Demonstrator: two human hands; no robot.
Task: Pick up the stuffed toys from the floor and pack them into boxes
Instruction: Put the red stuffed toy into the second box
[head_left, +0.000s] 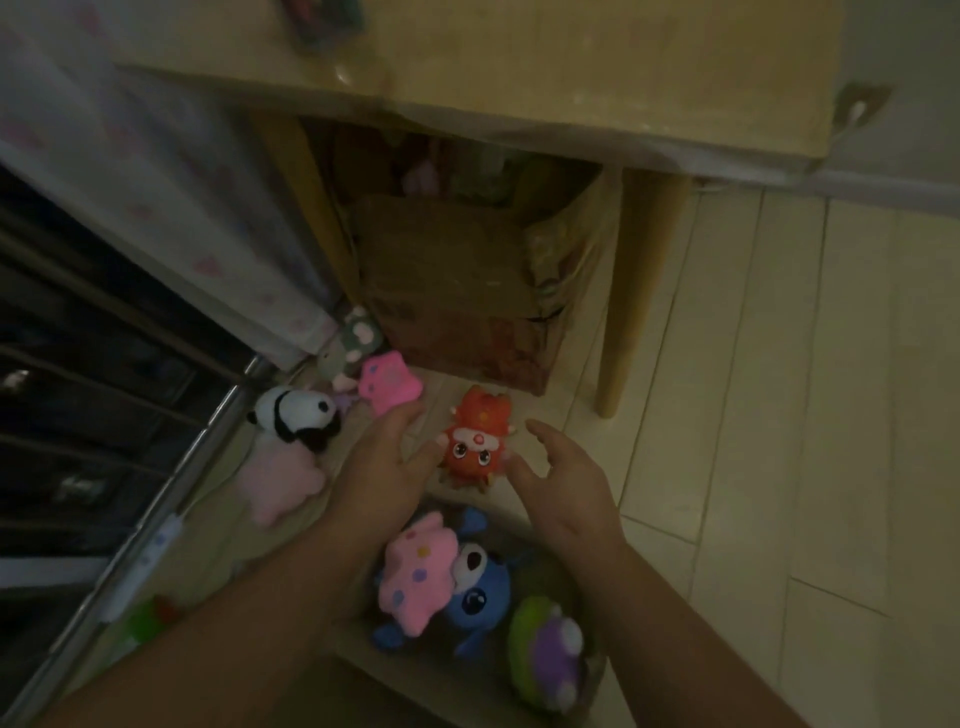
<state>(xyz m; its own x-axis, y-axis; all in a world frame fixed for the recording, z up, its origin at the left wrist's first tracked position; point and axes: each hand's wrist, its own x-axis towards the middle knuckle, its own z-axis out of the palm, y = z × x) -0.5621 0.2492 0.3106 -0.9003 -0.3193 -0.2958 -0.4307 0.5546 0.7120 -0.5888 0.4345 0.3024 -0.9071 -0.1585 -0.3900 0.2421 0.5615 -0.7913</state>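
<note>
Packing looks partly done. Five toys remain on the floor (727, 364): a panda (296, 415), a pale pink toy (280, 483) just beside it, a grey-green toy (353, 343), a bright pink toy (389, 387) and a red toy (475, 441). In this dim view, a small purple scrap by the panda may be a sixth. The left hand (384, 462) and right hand (566, 493) are spread, flanking the red toy, gripping nothing. The near box (415, 680) holds three: spotted pink toy (415, 571), blue toy (478, 597), green-and-purple toy (545, 649). A second box (452, 270) stands under the table (571, 62).
</note>
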